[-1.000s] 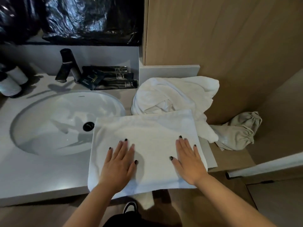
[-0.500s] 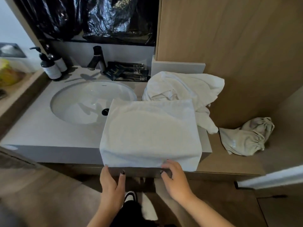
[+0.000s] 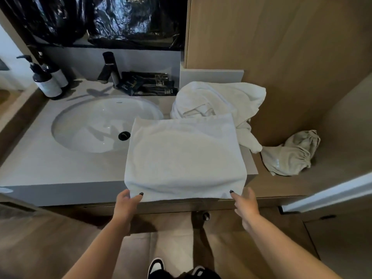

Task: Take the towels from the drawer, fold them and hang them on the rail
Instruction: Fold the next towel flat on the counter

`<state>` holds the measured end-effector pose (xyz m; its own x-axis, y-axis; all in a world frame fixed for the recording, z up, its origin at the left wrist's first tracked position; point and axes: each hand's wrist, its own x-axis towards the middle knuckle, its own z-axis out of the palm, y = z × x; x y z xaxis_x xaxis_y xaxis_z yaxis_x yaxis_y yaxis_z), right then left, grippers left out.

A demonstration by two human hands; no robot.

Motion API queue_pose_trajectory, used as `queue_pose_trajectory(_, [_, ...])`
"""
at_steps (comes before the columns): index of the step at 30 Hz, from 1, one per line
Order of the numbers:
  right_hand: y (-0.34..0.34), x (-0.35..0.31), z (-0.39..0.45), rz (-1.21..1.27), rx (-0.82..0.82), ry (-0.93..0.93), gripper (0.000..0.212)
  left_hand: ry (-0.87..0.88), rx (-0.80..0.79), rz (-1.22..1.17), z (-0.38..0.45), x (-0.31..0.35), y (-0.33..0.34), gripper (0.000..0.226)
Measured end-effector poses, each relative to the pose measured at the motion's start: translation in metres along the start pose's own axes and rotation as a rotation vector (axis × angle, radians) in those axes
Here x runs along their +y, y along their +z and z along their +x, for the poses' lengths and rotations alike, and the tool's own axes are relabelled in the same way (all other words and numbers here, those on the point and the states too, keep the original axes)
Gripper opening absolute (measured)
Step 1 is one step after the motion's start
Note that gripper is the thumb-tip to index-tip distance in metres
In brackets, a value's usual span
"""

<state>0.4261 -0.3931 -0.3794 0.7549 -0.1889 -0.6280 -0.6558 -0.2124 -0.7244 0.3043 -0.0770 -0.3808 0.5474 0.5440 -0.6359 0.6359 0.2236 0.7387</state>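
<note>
No label readable on the pump bottles, folded white towel — smooth, rectangular — on the counter overhanging its front edge, my left hand and right hand each pinching a near corner.

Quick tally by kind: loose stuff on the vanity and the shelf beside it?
White towels: 2, one folded, one crumpled
Pump bottles: 2
Beige drawstring bag: 1
Dark sachets: one pile, number unclear
Total: 5 things plus the pile
</note>
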Motion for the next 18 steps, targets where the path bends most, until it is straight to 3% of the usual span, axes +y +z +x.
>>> queue_pose_trajectory(3, [-0.007, 0.002, 0.012, 0.019, 0.017, 0.021, 0.063, -0.028, -0.005, -0.022, 0.012, -0.002, -0.006, 0.019])
queue_pose_trajectory(5, [-0.010, 0.003, 0.022, -0.011, -0.017, 0.049, 0.043, -0.060, -0.045, -0.003, 0.021, -0.009, -0.013, 0.030])
queue_pose_trajectory(8, [-0.017, 0.006, 0.030, -0.121, -0.104, 0.079, 0.013, -0.051, -0.043, 0.000, 0.027, -0.022, -0.020, 0.024])
queue_pose_trajectory(10, [-0.023, 0.014, 0.035, -0.131, -0.154, 0.092, 0.014, -0.048, -0.031, -0.056, 0.029, -0.028, -0.020, 0.022])
queue_pose_trajectory(13, [-0.035, 0.030, 0.039, -0.032, -0.204, 0.132, 0.038, -0.094, -0.067, -0.090, 0.027, -0.037, -0.018, 0.022])
queue_pose_trajectory(18, [-0.053, 0.039, 0.034, 0.080, -0.217, 0.107, 0.039, -0.092, -0.092, -0.159, 0.014, -0.049, -0.026, 0.027])
